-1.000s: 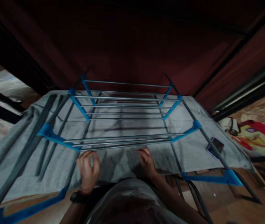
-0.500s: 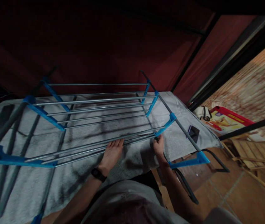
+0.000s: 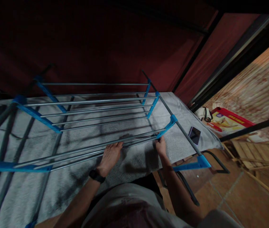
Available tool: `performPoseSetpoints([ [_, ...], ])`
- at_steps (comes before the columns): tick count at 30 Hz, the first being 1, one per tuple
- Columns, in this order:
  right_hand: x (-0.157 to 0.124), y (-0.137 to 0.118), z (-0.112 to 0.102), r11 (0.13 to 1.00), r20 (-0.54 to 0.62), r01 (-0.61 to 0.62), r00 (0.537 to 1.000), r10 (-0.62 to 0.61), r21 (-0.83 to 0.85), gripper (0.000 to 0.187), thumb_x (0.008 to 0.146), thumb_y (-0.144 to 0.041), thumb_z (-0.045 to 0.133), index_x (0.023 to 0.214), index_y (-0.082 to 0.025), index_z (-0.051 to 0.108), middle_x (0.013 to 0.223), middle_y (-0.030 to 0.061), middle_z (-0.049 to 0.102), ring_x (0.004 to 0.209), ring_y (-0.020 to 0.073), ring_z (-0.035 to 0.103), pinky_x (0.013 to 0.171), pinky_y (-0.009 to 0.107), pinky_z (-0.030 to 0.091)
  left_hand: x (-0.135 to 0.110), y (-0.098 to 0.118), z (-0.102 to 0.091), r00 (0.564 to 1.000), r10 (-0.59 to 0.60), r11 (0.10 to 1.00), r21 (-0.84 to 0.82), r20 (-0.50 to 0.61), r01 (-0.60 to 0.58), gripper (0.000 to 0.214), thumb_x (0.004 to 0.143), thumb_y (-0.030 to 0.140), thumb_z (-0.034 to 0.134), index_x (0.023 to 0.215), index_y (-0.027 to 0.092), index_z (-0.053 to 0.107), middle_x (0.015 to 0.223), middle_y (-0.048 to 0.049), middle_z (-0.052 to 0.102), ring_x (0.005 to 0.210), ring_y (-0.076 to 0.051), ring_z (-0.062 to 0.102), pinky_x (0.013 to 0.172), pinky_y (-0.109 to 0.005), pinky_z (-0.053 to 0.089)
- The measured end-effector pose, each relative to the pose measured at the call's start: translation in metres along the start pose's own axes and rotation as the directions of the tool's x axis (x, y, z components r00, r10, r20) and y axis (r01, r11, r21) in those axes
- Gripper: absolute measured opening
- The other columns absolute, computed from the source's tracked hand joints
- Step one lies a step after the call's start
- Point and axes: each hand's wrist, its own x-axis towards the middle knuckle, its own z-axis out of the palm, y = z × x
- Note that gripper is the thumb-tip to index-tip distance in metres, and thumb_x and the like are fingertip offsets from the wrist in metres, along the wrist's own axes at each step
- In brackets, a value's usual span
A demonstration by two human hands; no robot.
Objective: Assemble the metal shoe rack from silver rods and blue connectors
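A clothes drying rack point(image 3: 91, 103) with metal rods and blue plastic joints stands in front of me. A grey towel point(image 3: 134, 158) is spread over its lower tier. My left hand point(image 3: 110, 155) lies flat on the towel just under the near rods, fingers stretched out, a dark watch on its wrist. My right hand point(image 3: 160, 146) is at the near right blue joint point(image 3: 167, 125), fingers curled around the rod ends there.
A dark phone point(image 3: 194, 134) lies on the towel at the right end. A red and yellow box point(image 3: 229, 122) with a white object beside it sits on the floor at right. Wooden slats point(image 3: 253, 152) and tiled floor lie beyond. A dark red wall stands behind.
My view swung to the right. My left hand moved right and flattened on the towel, and my right hand reached out to the right blue joint and closed there.
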Motion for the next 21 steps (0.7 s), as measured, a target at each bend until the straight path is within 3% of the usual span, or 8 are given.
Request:
performPoseSetpoints([
  [7, 0.005, 0.005, 0.002, 0.991, 0.014, -0.069, 0.998, 0.068, 0.115, 0.045, 0.072, -0.035, 0.053, 0.11, -0.02, 0.071, 0.11, 0.0111, 0.075, 0.103, 0.0284, 0.065, 0.1, 0.045, 0.05, 0.004, 0.005, -0.021, 0.991, -0.023, 1.0, 0.016, 0.13, 0.021, 0.038, 0.108, 0.024, 0.037, 0.135, 0.017, 0.062, 0.119, -0.0153, 0.077, 0.108, -0.029, 0.074, 0.094, -0.041, 0.054],
  [12, 0.003, -0.002, 0.0, 0.968, -0.015, -0.065, 0.997, 0.07, 0.241, 0.036, 0.076, -0.036, 0.054, 0.104, -0.02, 0.068, 0.097, 0.0064, 0.072, 0.09, 0.0231, 0.061, 0.092, 0.039, 0.049, 0.003, 0.005, -0.026, 0.995, -0.031, 0.999, -0.024, 0.1, 0.033, 0.039, 0.109, 0.036, 0.041, 0.141, 0.024, 0.061, 0.125, -0.0122, 0.076, 0.116, -0.028, 0.072, 0.097, -0.038, 0.053],
  [18, 0.006, -0.01, -0.001, 0.918, -0.024, -0.027, 0.999, 0.04, 0.395, 0.028, 0.082, -0.044, 0.061, 0.098, -0.021, 0.064, 0.099, 0.003, 0.069, 0.091, 0.0189, 0.059, 0.095, 0.036, 0.046, 0.007, 0.011, -0.035, 0.987, -0.039, 0.999, -0.008, 0.154, 0.041, 0.039, 0.11, 0.032, 0.035, 0.132, 0.022, 0.067, 0.114, -0.0127, 0.079, 0.106, -0.028, 0.076, 0.092, -0.038, 0.055],
  [21, 0.008, -0.014, 0.0, 0.899, -0.063, -0.019, 0.997, 0.052, 0.437, 0.026, 0.081, -0.042, 0.063, 0.097, -0.022, 0.063, 0.096, 0.002, 0.068, 0.09, 0.0181, 0.058, 0.093, 0.035, 0.046, 0.008, 0.014, -0.037, 0.991, -0.008, 1.0, 0.007, 0.133, 0.008, 0.039, 0.109, 0.026, 0.035, 0.13, 0.018, 0.066, 0.119, -0.0162, 0.077, 0.108, -0.028, 0.075, 0.095, -0.038, 0.055],
])
